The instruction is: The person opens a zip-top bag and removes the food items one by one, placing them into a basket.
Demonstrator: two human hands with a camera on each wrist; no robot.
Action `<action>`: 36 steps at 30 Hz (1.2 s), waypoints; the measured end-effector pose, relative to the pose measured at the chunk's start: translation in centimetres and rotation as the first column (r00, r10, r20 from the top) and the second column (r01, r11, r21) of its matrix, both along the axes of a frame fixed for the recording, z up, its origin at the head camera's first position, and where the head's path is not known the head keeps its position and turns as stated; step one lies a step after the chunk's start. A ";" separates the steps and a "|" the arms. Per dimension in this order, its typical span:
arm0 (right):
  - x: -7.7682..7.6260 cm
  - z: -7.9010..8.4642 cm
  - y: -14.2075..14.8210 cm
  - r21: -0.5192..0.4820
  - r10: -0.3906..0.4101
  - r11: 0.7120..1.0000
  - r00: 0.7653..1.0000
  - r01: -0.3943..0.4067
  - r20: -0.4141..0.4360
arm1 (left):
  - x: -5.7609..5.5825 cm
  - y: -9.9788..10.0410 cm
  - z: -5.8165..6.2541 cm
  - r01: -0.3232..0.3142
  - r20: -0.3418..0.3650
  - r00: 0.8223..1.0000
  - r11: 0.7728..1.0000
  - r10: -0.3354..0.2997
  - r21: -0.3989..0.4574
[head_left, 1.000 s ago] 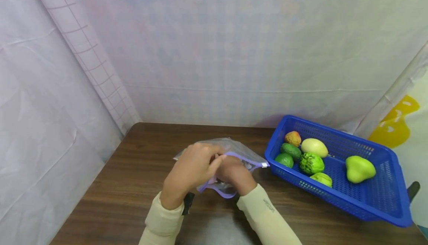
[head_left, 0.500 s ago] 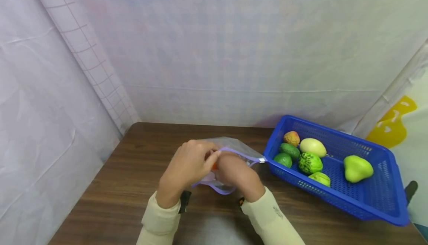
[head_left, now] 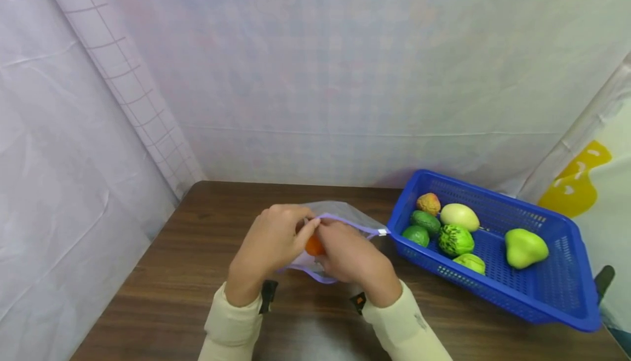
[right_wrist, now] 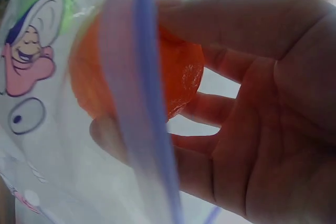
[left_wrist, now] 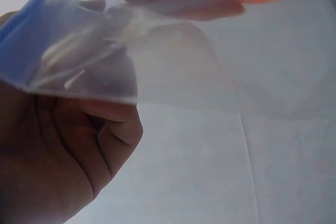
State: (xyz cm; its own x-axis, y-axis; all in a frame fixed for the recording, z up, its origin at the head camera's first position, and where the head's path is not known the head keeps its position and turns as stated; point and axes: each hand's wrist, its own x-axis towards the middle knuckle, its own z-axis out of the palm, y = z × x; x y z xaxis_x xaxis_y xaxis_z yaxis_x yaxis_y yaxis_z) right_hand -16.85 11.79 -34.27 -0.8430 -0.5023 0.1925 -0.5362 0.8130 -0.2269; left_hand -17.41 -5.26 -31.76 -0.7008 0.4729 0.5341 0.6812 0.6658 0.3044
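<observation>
A clear slider zip bag (head_left: 345, 212) with a purple zip edge and cartoon print lies over the table's middle, its mouth facing me. My left hand (head_left: 276, 238) grips the bag's left edge at the mouth; the left wrist view has its fingers curled beneath the film. Fingers and thumb of my right hand (head_left: 352, 254) go around an orange-coloured round fruit (right_wrist: 184, 72) at the bag's mouth. In the right wrist view the purple zip strip crosses in front of this fruit. Behind the printed film, a green patch (right_wrist: 65, 6) shows blurred.
On the right stands a blue plastic basket (head_left: 493, 301) holding several fruits, among them a green pear-shaped one (head_left: 525, 248) and a pale yellow one (head_left: 459, 217). The bag's white slider (head_left: 382, 232) is close to its left wall. White cloth (head_left: 315, 76) hangs behind the brown table (head_left: 167, 273).
My right hand has shifted back and right, toward me, and the orange fruit has come into view at the mouth. The left hand and bag have moved slightly left.
</observation>
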 end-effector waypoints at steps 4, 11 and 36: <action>0.6 0.6 0.3 -0.008 0.032 0.999 0.999 -0.032 -0.028 | 0.0 -0.1 0.0 -0.013 -0.023 1.000 1.000 0.013 -0.003; 1.4 1.2 0.9 -0.012 0.063 0.998 0.997 -0.064 -0.053 | 0.0 -0.2 0.0 -0.010 -0.017 1.000 1.000 0.010 0.006; 5.4 4.0 2.8 -0.104 0.117 0.986 0.986 -0.130 -0.122 | 0.0 -0.2 0.0 0.024 -0.004 1.000 1.000 -0.023 0.001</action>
State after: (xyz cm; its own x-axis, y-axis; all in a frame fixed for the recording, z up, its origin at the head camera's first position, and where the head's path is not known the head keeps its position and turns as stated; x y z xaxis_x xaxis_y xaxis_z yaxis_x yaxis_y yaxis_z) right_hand -11.48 14.59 -30.31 -0.7449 -0.5713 0.3446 -0.6587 0.7121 -0.2430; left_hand -17.41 -5.45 -31.76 -0.6874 0.4884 0.5375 0.6978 0.6491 0.3027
